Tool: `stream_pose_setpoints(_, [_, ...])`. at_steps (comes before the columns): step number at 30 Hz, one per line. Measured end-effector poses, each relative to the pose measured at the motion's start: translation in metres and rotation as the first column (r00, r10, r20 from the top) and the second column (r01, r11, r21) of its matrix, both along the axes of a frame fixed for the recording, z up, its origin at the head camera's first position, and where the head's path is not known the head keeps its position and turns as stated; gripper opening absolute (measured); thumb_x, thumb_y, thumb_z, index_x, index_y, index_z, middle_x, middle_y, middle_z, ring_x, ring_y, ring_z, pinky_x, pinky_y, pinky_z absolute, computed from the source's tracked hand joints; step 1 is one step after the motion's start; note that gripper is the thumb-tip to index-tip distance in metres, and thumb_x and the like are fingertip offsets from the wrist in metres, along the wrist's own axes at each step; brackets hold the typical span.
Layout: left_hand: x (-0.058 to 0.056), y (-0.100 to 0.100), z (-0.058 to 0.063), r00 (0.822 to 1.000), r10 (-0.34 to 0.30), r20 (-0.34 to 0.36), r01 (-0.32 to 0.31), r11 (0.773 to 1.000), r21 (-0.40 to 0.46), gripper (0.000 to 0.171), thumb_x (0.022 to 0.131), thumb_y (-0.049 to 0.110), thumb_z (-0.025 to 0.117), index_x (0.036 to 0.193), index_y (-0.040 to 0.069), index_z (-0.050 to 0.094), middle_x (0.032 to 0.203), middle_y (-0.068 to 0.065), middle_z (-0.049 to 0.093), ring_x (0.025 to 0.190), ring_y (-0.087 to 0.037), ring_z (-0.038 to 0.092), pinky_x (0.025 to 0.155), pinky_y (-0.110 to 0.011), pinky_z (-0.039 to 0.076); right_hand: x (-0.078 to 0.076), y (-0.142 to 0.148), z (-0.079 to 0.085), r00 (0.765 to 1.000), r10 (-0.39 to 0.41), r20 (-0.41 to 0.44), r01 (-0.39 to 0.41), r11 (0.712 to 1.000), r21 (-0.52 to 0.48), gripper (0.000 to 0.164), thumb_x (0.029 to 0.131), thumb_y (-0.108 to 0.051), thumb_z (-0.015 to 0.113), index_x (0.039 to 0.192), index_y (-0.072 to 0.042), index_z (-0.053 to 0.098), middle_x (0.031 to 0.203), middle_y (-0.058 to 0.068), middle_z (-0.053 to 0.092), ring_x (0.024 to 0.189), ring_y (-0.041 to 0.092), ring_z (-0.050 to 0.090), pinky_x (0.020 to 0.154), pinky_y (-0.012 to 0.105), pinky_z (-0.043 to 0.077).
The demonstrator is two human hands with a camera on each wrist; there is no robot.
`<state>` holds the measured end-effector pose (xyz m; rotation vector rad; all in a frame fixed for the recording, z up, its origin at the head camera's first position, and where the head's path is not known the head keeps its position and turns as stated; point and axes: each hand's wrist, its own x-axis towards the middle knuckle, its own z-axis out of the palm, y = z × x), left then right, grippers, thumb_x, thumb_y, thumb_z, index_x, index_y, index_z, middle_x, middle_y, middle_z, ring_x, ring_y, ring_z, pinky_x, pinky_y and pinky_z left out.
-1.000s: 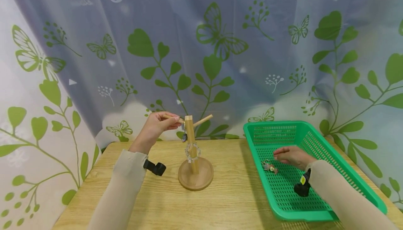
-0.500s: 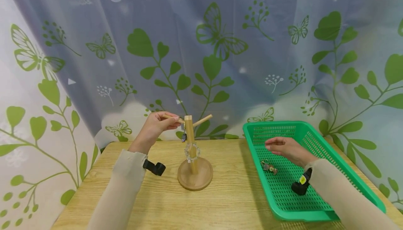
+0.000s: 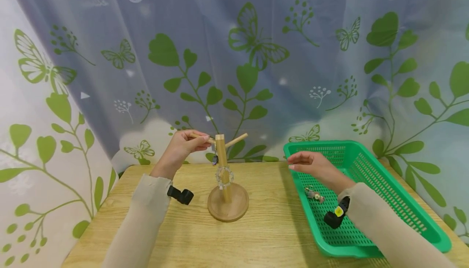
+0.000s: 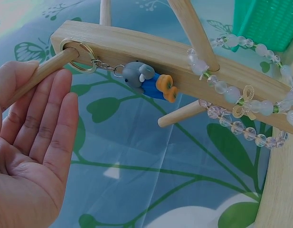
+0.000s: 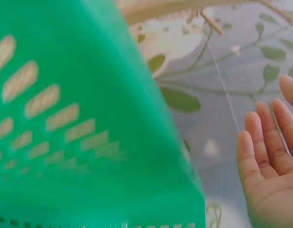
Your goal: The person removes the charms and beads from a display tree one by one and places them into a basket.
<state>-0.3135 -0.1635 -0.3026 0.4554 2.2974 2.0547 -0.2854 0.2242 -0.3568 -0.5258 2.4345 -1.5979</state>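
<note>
My left hand (image 3: 183,148) pinches the upper left peg (image 4: 44,71) of a wooden stand (image 3: 222,152) between thumb and fingers. From that peg, close to the post, a keychain with a grey-headed, blue-bodied figure (image 4: 145,80) hangs by its gold ring (image 4: 84,69). Two clear-bead bracelets, a pale one (image 4: 231,95) and a pinkish one (image 4: 237,128), hang lower on the stand. My right hand (image 3: 316,168), with nothing in its relaxed fingers, hovers at the left rim of a green plastic basket (image 3: 310,219). Another small keychain (image 3: 315,196) lies in that basket.
The stand's round base (image 3: 228,213) rests on a wooden table (image 3: 269,223), left of the basket. An upper right peg (image 3: 237,139) juts out toward the basket. A curtain with leaf and butterfly prints (image 3: 205,27) hangs behind the table.
My right hand has moved left and up from above the basket's middle to its left rim. My left hand keeps the same pinch on the peg, and the stand stays put.
</note>
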Motion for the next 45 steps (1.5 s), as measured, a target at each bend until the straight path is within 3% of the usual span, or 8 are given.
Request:
stream_pose_setpoints(9, [0.001, 0.001, 0.001, 1.0, -0.013, -0.006, 0.013, 1.0, 0.014, 0.014, 0.09, 0.016, 0.066, 0.096, 0.003, 0.069, 0.089, 0.0, 0.07, 0.082, -0.014, 0.068, 0.082, -0.031, 0.054, 0.006, -0.037, 0.004, 0.998, 0.053, -0.028, -0.055, 0.995, -0.081, 0.045, 0.09, -0.026, 0.066, 0.123, 0.003, 0.056, 0.121, 0.016, 0.059, 0.11, 0.029, 0.058, 0.091, 0.038, 0.049])
stream_pose_setpoints(17, [0.001, 0.0, 0.0, 1.0, -0.014, -0.013, 0.014, 1.0, 0.02, 0.014, 0.09, 0.016, 0.066, 0.095, 0.004, 0.07, 0.091, 0.001, 0.07, 0.083, -0.014, 0.068, 0.083, -0.032, 0.054, 0.01, -0.067, 0.011, 0.996, 0.083, -0.023, -0.086, 0.986, -0.141, 0.04, 0.088, -0.023, 0.069, 0.12, -0.001, 0.059, 0.119, 0.015, 0.06, 0.102, 0.017, 0.061, 0.092, 0.038, 0.049])
stream_pose_setpoints(28, [0.001, 0.001, 0.0, 1.0, -0.011, -0.014, 0.012, 1.0, 0.022, 0.012, 0.09, 0.016, 0.066, 0.093, 0.005, 0.07, 0.092, 0.0, 0.069, 0.081, -0.012, 0.068, 0.081, -0.029, 0.054, 0.009, -0.107, 0.012, 0.993, 0.12, 0.009, -0.117, 0.978, -0.173, 0.034, 0.087, -0.019, 0.07, 0.115, -0.002, 0.062, 0.113, 0.012, 0.063, 0.102, 0.023, 0.062, 0.091, 0.037, 0.049])
stream_pose_setpoints(38, [0.0, 0.001, -0.001, 1.0, -0.004, -0.011, 0.004, 1.0, 0.024, 0.014, 0.09, 0.015, 0.065, 0.096, 0.003, 0.069, 0.09, 0.0, 0.069, 0.08, -0.012, 0.068, 0.082, -0.031, 0.054, 0.008, -0.133, -0.002, 0.998, 0.067, 0.006, -0.065, 0.98, -0.187, 0.031, 0.086, -0.01, 0.069, 0.114, 0.003, 0.061, 0.109, 0.011, 0.064, 0.093, 0.015, 0.062, 0.088, 0.04, 0.051])
stream_pose_setpoints(45, [0.001, 0.001, -0.001, 1.0, -0.009, -0.017, 0.009, 1.0, 0.016, 0.017, 0.09, 0.017, 0.066, 0.097, 0.001, 0.069, 0.089, 0.001, 0.07, 0.081, -0.012, 0.068, 0.082, -0.029, 0.054, 0.006, -0.145, -0.01, 1.0, -0.001, 0.001, 0.001, 0.984, -0.178, 0.026, 0.086, -0.006, 0.068, 0.111, 0.002, 0.063, 0.108, 0.013, 0.065, 0.091, 0.016, 0.061, 0.08, 0.03, 0.053])
